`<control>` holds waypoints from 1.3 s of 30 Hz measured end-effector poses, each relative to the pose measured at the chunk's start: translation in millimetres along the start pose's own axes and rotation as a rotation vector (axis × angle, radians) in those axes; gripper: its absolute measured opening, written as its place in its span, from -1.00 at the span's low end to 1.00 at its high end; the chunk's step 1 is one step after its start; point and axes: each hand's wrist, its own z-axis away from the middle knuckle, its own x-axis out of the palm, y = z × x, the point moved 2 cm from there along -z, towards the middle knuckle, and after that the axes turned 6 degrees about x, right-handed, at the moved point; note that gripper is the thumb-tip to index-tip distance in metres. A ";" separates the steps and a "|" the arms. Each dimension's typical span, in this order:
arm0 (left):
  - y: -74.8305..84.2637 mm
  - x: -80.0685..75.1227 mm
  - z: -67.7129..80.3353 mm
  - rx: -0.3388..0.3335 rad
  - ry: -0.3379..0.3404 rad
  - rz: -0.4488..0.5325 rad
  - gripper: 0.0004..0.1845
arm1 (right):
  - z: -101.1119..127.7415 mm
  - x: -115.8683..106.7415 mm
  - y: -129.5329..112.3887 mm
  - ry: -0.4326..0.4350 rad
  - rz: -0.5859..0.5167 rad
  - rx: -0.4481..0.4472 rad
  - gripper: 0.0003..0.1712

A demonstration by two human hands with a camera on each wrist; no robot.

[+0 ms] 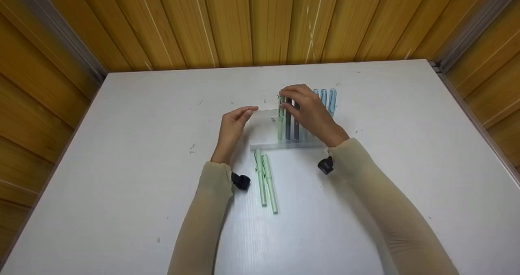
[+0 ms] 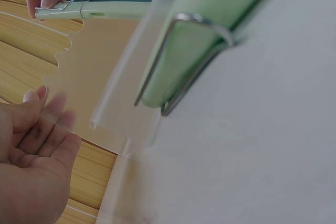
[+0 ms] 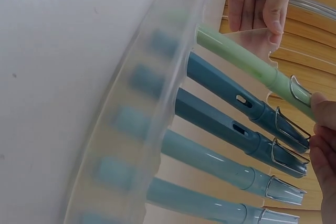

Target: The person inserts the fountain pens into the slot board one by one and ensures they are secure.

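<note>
A translucent pen stand stands upright on the table. At its left side my left hand pinches the edge of the clear back plate between thumb and fingers. My right hand pinches the clip end of a light green pen, whose lower end sits in the stand. Right beside that pen stand two dark blue pens, followed by several light blue pens, partly covered by my right hand in the head view. Two more light green pens lie in front of the stand.
The white table carries small dark marks. Yellow wood-look panels rise behind it and at both sides. A black wrist camera sits at my left cuff, close to the lying pens; another is at my right cuff.
</note>
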 end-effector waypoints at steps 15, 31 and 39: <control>-0.4 -0.8 -0.2 -0.025 -0.004 0.002 -0.69 | -4.0 5.1 3.5 -0.018 0.023 0.065 -0.64; 5.9 -1.0 2.8 0.006 -0.020 -0.002 -0.67 | -6.0 9.4 3.4 -0.029 0.079 0.144 -0.64; 1.8 0.2 0.7 0.009 -0.008 -0.003 -0.67 | -4.2 9.0 3.9 -0.034 0.076 0.179 -0.55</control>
